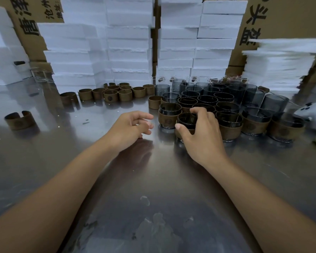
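Curled round the sleeved glass (187, 119), my right hand (202, 136) has its fingers hooked over the far rim and its thumb set against the brown sleeve on the near side, so the glass sits in a loose claw grip. My left hand (130, 128) holds nothing. Its fingers are relaxed and slightly bent, pointing toward the glasses, and it sits low over the metal table (153, 189) just left of my right hand.

The glass I have hold of stands upright on the table at the near left corner of a tightly packed block of dark glasses (224, 105). Just beside it, to the left and a little further back, stands a neighbouring glass (169, 115) that also wears a brown sleeve. The nearer rows of the block are sleeved, while the rear rows are bare grey glass.

Beyond my left hand a cluster of loose sleeves (117, 94) stands at the foot of stacked white foam boxes (130, 42), and a single sleeve (19, 120) stands well apart at the far left. Foam sheets (281, 66) are piled at the right, with cardboard cartons (290, 19) behind. A white device (310, 114) lies by the block's right edge. It looks like a handheld controller, though the lens smears it there.
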`<action>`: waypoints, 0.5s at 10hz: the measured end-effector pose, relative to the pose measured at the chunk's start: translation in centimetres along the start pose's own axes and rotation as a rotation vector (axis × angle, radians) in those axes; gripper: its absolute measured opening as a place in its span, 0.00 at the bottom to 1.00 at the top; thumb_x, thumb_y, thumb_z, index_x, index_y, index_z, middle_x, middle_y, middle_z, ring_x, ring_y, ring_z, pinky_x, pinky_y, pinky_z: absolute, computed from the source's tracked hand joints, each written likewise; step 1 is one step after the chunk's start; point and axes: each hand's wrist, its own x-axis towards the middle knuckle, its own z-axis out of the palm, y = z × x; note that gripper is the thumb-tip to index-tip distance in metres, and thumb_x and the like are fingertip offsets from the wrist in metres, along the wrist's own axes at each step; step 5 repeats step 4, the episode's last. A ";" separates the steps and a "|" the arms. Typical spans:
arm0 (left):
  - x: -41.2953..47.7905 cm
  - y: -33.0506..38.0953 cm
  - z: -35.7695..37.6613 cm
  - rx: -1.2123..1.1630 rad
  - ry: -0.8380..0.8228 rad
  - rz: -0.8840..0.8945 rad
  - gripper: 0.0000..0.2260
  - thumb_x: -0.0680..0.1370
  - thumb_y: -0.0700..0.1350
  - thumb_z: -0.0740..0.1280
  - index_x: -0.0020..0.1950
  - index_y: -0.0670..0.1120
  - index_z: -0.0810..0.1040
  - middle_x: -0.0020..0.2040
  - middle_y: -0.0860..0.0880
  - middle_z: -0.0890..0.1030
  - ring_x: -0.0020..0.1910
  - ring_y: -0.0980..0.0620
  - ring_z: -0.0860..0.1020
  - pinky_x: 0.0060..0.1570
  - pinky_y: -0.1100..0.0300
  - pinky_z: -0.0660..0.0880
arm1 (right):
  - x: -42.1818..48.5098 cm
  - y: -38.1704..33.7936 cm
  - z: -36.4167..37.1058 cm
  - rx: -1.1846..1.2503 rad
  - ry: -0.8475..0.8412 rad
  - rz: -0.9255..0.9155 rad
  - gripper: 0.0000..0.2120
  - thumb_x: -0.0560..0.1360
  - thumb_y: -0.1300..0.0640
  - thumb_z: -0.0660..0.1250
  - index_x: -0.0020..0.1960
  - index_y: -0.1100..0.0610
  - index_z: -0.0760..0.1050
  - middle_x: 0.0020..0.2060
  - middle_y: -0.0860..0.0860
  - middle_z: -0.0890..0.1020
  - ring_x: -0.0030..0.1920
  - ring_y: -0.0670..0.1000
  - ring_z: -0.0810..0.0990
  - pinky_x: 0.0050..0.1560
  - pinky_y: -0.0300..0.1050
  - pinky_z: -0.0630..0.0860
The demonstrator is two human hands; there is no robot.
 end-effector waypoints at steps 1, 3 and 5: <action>0.2 -0.4 -0.1 0.007 0.018 0.005 0.11 0.78 0.37 0.63 0.49 0.53 0.78 0.39 0.55 0.83 0.38 0.59 0.82 0.42 0.62 0.75 | 0.0 0.0 0.2 -0.061 -0.054 -0.028 0.26 0.80 0.49 0.60 0.75 0.56 0.59 0.74 0.54 0.62 0.74 0.53 0.58 0.70 0.49 0.57; 0.3 -0.6 0.1 0.042 0.011 0.023 0.11 0.78 0.37 0.63 0.48 0.54 0.77 0.40 0.54 0.83 0.37 0.60 0.82 0.43 0.63 0.74 | -0.3 -0.3 -0.2 -0.059 -0.065 -0.049 0.29 0.80 0.47 0.58 0.77 0.55 0.54 0.78 0.54 0.50 0.77 0.52 0.49 0.74 0.51 0.49; 0.3 -0.7 0.2 0.048 0.029 0.017 0.11 0.78 0.37 0.62 0.48 0.54 0.77 0.40 0.54 0.82 0.37 0.61 0.81 0.42 0.63 0.74 | -0.6 -1.1 -1.3 0.169 0.066 -0.084 0.24 0.80 0.52 0.61 0.74 0.53 0.61 0.76 0.50 0.58 0.75 0.47 0.54 0.72 0.42 0.52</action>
